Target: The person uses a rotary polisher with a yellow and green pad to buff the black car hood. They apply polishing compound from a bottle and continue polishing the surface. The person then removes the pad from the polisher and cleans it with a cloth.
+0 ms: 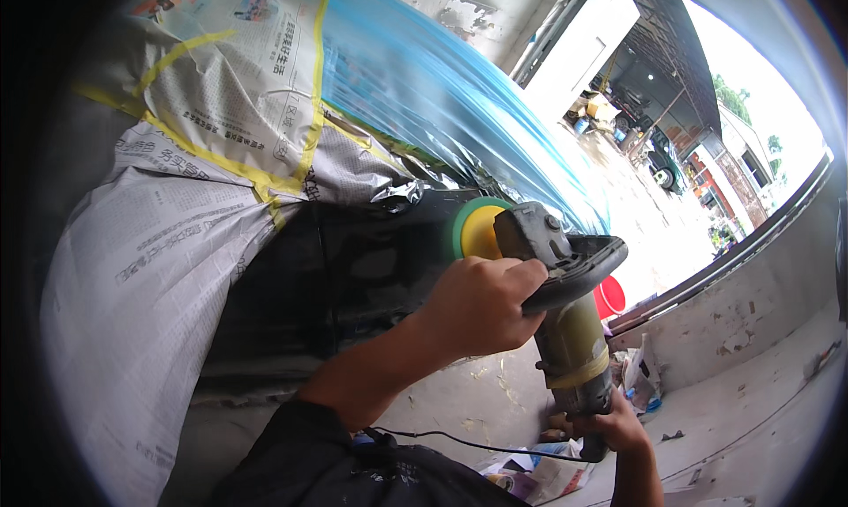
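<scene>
An angle polisher [574, 339] with a greenish-yellow body is held up in front of me in both hands. Its round foam pad [480, 229], yellow with a green rim, faces a glossy black car body panel [371, 251] and appears to rest against it. My left hand [490, 304] is closed around the black loop handle [587, 264] near the tool's head. Lower down, my right hand [618, 426] wraps the rear grip; some of its fingers are hidden behind the tool.
Newspaper sheets [150, 242] joined with yellow tape [314, 92] cover the car at left. Blue plastic film [442, 83] drapes its far side. A black power cord [477, 438] hangs below. A red bucket [609, 297] and litter [640, 370] lie beyond the polisher, near an open doorway.
</scene>
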{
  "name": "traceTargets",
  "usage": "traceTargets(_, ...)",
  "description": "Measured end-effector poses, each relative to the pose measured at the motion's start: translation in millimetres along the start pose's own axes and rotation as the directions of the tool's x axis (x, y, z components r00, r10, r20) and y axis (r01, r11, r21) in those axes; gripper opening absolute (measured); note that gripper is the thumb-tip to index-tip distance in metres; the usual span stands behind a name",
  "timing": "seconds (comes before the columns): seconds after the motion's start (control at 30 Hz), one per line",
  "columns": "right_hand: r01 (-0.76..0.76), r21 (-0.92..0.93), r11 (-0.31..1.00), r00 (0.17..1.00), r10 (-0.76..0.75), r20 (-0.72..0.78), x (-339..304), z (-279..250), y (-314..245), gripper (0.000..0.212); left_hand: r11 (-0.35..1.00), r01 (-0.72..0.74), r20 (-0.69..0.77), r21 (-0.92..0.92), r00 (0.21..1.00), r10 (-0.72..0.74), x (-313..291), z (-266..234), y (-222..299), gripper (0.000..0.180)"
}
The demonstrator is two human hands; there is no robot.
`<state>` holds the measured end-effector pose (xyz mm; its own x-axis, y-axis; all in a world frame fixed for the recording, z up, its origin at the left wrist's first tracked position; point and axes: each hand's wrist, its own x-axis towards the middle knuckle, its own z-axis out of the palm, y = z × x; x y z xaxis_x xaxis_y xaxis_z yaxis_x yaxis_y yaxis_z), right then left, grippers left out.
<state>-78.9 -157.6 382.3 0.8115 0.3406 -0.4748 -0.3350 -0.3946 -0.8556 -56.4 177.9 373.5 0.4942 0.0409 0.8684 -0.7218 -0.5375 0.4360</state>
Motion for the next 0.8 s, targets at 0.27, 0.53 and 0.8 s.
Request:
traceTargets(0.27, -0.072, -0.071, 0.995, 0.997, 0.070, -0.035, 28.1, -4.0, -62.8, 0.055, 0.994, 0.091, -0.017, 0.052, 0.996, -0.090, 30.4, -3.5, -24.6, 0.022)
traceTargets(0.53, -0.089, -0.172, 0.981, 0.993, 0.100, 0.060, 41.9, -18.9, -71.4, 0.057, 0.970, 0.194, 0.067, 0.144, 0.976, -0.205, 25.7, -6.2, -22.4, 0.026)
traceTargets(0.8, -0.177, -0.250, 0.952, 0.980, 0.195, 0.049, 50.9, -33.3, -59.9, 0.057, 0.967, 0.144, 0.101, 0.210, 0.981, -0.168, 17.6, -3.6, -21.3, 0.029)
